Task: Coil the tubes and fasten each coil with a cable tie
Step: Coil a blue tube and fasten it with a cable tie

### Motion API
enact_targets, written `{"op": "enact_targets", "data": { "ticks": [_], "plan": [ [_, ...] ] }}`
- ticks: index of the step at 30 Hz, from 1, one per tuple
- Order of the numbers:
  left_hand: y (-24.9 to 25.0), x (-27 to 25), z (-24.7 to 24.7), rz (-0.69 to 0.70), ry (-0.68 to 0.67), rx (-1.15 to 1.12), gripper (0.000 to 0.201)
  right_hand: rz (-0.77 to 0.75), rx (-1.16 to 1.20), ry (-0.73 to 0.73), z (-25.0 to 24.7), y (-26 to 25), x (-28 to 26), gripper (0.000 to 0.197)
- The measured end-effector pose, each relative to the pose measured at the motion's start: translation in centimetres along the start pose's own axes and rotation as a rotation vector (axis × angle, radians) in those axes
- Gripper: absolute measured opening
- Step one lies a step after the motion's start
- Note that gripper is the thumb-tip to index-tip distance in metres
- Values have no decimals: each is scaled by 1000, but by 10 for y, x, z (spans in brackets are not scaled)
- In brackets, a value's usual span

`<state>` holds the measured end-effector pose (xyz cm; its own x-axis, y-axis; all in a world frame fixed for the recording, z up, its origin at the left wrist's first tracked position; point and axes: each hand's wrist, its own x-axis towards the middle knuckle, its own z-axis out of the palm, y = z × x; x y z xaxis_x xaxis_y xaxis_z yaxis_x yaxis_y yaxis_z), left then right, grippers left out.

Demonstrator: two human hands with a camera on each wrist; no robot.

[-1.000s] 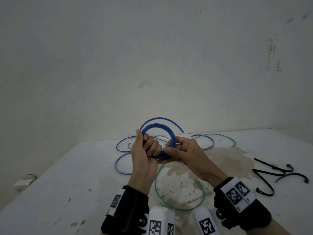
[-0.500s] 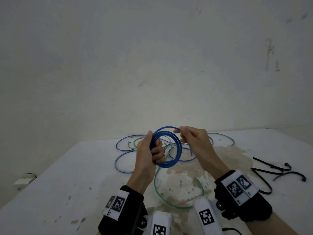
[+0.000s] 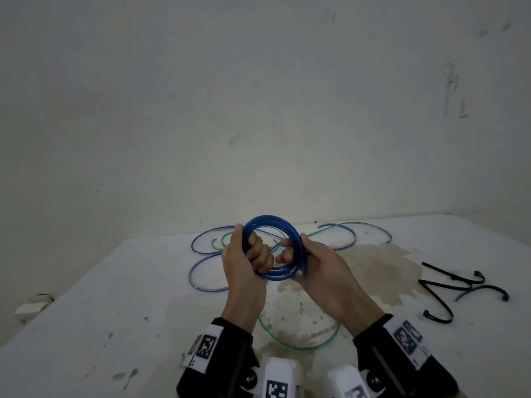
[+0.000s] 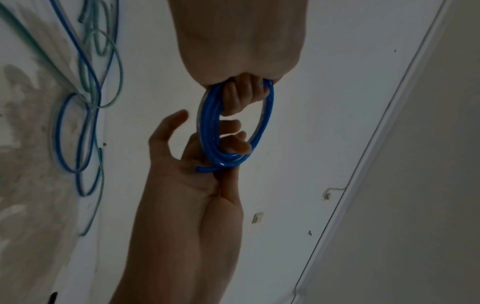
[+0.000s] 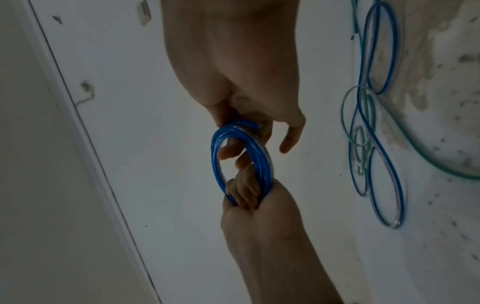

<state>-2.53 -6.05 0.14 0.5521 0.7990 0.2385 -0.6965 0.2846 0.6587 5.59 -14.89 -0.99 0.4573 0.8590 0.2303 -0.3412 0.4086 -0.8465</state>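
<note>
I hold a blue tube coil upright above the table, with several turns. My left hand grips its left side, fingers curled through the ring. On the coil's lower right side my right hand has its fingers hooked through the ring and its thumb outside. The tube's free end sticks out against the right palm. In the right wrist view the coil hangs between the right hand and the left hand. Black cable ties lie on the table to the right, away from both hands.
A loose blue tube and a green tube sprawl in loops on the stained white table, under and behind my hands. A plain wall stands close behind. A small white object sits beyond the table's left edge.
My right hand has carried the tube's end from the top of the coil down its right side and now grips the coil there. The left hand kept its hold.
</note>
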Motion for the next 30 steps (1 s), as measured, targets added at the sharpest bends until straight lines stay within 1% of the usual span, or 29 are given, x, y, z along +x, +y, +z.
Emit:
{"op": "enact_targets", "data": {
  "ticks": [3,6,9,11,13,16,18,20,22,25,28,30],
  "plan": [
    [-1,0,0,6,3,-67,41,40,77,-27,1,3,-4,35],
    [-6,-1,0,-33,-30,-135,41,-23,199,-21,4,4,-3,26],
    [-10,-2,-5,-58,-75,-94,40,-71,273,4,6,1,0,23],
    [-6,-2,-11,-103,-146,-37,40,-57,237,-4,2,-6,1,25],
    [5,-2,-17,-199,-248,10,40,-9,174,-29,-5,-16,0,26],
    [22,0,-21,-304,-397,190,41,68,79,-67,-10,-30,0,23],
    [30,1,-17,-323,-447,264,40,95,39,-82,-10,-35,1,22],
    [32,0,-10,-333,-437,234,40,104,22,-101,-9,-39,2,21],
    [29,-2,-3,-312,-398,178,42,91,17,-110,-6,-42,2,21],
    [22,-5,2,-215,-357,168,42,51,11,-87,-4,-42,0,27],
    [18,-8,2,-151,-369,210,39,44,-6,-65,-4,-41,-4,37],
    [15,-8,0,-92,-395,261,33,27,-40,-62,-3,-41,-6,36]
  ]
}}
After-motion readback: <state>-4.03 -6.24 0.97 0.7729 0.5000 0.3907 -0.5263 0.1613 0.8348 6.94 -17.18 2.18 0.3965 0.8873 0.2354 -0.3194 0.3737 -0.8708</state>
